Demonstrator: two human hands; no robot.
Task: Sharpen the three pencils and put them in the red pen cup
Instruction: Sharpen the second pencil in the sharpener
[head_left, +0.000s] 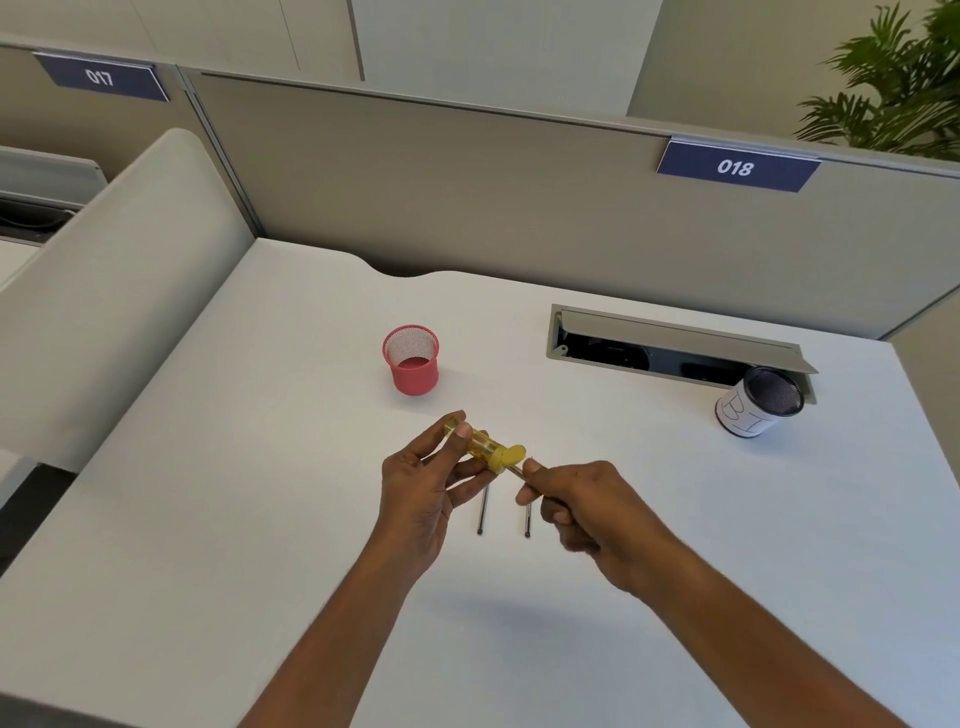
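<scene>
1. A pencil (521, 472) is judged light, thin and stiff, with a point that could snap under sideways force; it is best held close to the sharpener, so that it stays straight when turned.
2. The yellow sharpener (485, 446) is judged light, hard and smooth, so a firm pinch around its clear barrel is called for.
3. The sharpener is gripped by the left hand (426, 493), thumb on top and fingers beneath, above the white desk (260, 519).
4. The right hand (582, 506) is closed around the pencil, only a short stub of which is seen between the fist and the sharpener's mouth.
5. 2 more pencils lie side by side on the desk just below the hands: one (483, 512) partly hidden by the left hand, the other (528, 519) by the right. Both look dark and slim.
6. The red pen cup (411, 359), made of mesh, is seen upright and empty beyond the hands.
</scene>
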